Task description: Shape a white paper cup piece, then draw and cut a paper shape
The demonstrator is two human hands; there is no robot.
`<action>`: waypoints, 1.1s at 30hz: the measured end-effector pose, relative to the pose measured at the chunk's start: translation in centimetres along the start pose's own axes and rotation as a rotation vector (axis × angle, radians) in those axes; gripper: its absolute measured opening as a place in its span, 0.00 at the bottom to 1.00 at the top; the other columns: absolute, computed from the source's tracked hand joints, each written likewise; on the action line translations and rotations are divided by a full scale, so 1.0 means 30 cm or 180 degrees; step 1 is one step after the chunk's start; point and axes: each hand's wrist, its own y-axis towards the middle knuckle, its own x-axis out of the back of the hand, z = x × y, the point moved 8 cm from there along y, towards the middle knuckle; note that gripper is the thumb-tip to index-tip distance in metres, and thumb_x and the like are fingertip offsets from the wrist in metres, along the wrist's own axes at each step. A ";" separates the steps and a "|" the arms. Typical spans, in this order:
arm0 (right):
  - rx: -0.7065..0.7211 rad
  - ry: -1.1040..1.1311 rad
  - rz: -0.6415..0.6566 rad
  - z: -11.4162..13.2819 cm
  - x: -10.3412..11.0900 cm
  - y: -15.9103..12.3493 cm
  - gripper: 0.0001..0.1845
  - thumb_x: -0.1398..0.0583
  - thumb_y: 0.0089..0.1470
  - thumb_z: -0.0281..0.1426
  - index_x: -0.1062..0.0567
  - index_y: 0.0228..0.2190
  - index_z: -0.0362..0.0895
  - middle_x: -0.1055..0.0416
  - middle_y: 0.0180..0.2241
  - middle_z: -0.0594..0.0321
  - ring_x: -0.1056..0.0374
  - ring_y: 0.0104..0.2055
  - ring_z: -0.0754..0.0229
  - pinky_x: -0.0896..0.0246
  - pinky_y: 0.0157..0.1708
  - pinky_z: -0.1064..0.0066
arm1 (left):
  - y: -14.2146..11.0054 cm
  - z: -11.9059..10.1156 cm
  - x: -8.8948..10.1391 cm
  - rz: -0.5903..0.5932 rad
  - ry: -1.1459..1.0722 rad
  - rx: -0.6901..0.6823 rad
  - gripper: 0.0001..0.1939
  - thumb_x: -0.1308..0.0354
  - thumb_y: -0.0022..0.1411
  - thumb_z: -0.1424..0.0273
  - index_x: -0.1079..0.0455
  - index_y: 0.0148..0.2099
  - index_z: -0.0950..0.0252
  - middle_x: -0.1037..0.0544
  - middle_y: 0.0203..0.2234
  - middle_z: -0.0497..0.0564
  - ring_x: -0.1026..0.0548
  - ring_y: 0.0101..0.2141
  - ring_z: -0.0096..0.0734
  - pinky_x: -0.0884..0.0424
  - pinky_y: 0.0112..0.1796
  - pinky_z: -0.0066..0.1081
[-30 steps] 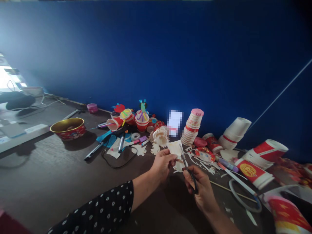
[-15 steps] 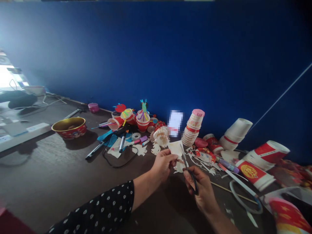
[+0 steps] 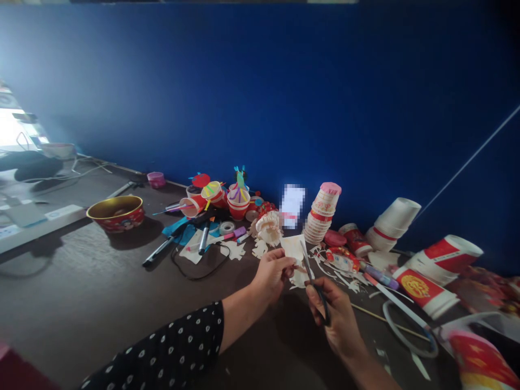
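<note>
My left hand (image 3: 270, 273) pinches a small cream piece of paper (image 3: 293, 248) above the dark table (image 3: 89, 292). My right hand (image 3: 335, 314) grips black-handled scissors (image 3: 312, 276), thumb and fingers through the loops. The blades point up and away, lying against the right edge of the paper. Cut white paper scraps (image 3: 337, 271) lie on the table just beyond both hands.
Stacked paper cups (image 3: 323, 214), white cups (image 3: 392, 222) and red-and-white cups (image 3: 426, 287) lie on the right. Decorated red cups (image 3: 238, 203), markers (image 3: 203, 238), a tape roll (image 3: 226, 227) and a black cable (image 3: 195, 271) sit centre. A gold-and-red bowl (image 3: 116, 212) stands left, against a blue wall.
Almost nothing: both hands stay together on the paper and scissors, with only a slight drift of the view.
</note>
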 end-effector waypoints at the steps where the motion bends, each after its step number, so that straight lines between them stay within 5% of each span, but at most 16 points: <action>1: -0.0010 -0.0005 -0.0003 0.000 0.000 0.000 0.18 0.38 0.43 0.44 0.32 0.28 0.43 0.44 0.14 0.74 0.51 0.15 0.73 0.54 0.12 0.82 | -0.001 -0.001 -0.002 0.0009 -0.0005 0.0002 0.06 0.41 0.35 0.74 0.36 0.20 0.68 0.34 0.12 0.44 0.45 0.13 0.15 0.52 0.19 0.23; 33: -0.0030 0.0143 0.0179 -0.018 0.003 0.010 0.17 0.38 0.43 0.42 0.33 0.30 0.43 0.41 0.14 0.73 0.48 0.15 0.72 0.50 0.13 0.80 | 0.021 -0.023 0.038 -0.0298 0.0326 -0.0153 0.12 0.37 0.37 0.68 0.38 0.19 0.68 0.36 0.10 0.43 0.42 0.12 0.16 0.51 0.17 0.22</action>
